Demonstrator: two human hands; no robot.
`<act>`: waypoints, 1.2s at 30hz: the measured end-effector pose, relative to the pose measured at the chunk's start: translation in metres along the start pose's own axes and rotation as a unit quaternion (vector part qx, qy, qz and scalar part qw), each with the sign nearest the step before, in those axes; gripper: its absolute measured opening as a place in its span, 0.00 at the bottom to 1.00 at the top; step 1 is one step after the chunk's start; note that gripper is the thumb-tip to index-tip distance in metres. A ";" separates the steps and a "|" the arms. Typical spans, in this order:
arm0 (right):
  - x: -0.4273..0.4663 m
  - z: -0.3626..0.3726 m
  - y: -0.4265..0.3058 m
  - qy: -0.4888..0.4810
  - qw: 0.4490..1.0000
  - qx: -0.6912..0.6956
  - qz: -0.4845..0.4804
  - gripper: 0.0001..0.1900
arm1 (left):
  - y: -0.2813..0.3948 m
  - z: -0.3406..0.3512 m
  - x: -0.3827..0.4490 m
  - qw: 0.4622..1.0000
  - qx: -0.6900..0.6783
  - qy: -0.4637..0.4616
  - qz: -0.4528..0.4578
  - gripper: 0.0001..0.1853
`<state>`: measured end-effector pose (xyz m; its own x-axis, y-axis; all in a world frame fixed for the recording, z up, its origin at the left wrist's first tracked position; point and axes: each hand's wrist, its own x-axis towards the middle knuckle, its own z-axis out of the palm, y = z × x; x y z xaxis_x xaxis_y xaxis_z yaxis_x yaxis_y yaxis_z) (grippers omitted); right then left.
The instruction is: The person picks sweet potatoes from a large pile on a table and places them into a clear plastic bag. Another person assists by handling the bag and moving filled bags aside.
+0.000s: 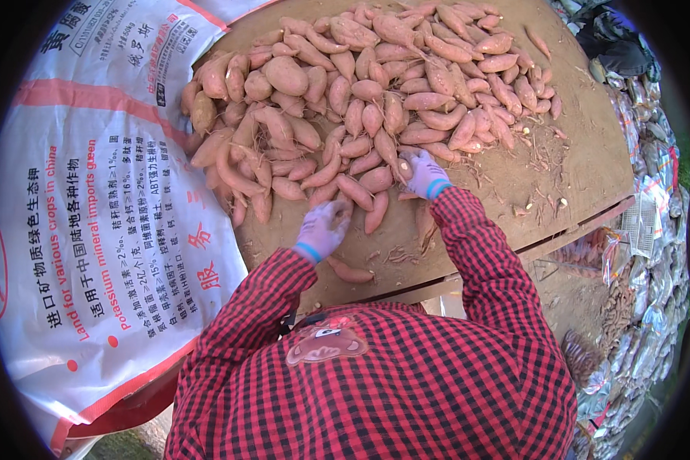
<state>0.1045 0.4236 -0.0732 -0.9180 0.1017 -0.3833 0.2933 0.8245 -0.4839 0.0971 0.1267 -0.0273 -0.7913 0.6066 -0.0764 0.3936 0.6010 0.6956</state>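
Note:
A large heap of sweet potatoes (368, 92) with thin roots lies on a brown board (592, 144). At the heap's near edge is my left hand (324, 225), in a pale glove with a blue cuff; its fingers are curled against a sweet potato, and whether they grip it is unclear. My right hand (424, 173), gloved alike, is at the end of a sweet potato (389, 150) with a pale cut tip; its fingertips are partly hidden. One separate sweet potato (351, 271) lies close to my body, below my left hand.
A printed white woven sack (207, 253) covers the left side. Root scraps (401, 253) and small cut ends (529, 205) are scattered over the board. Beyond its right edge are many clear plastic bags (652, 230) and a white plastic basket (638, 225).

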 end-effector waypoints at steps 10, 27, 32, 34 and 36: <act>-0.132 0.037 0.058 -0.082 0.450 0.888 0.041 0.34 | 0.039 0.083 0.132 0.931 0.311 -0.153 -0.120 0.44; -0.148 0.039 -0.083 -0.118 0.361 0.915 -0.138 0.48 | 0.053 0.018 -0.010 0.908 -0.397 -0.061 -0.119 0.25; -0.255 0.050 -0.047 0.018 0.448 0.893 -0.035 0.49 | 0.044 0.010 -0.061 0.943 -0.286 -0.168 -0.013 0.23; -0.318 0.070 -0.003 0.100 0.450 0.887 0.000 0.51 | 0.028 0.012 -0.072 0.929 -0.309 -0.186 -0.080 0.22; -0.392 0.104 0.060 0.204 0.496 0.839 0.091 0.52 | 0.002 0.014 -0.083 0.925 -0.317 -0.168 -0.122 0.21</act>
<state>0.5098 0.3757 -0.0338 -0.7131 0.4763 -0.5144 -0.1246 -0.8082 -0.5756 0.1702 0.0845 -0.0297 -0.5880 0.6854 -0.4296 -0.2149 0.3797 0.8998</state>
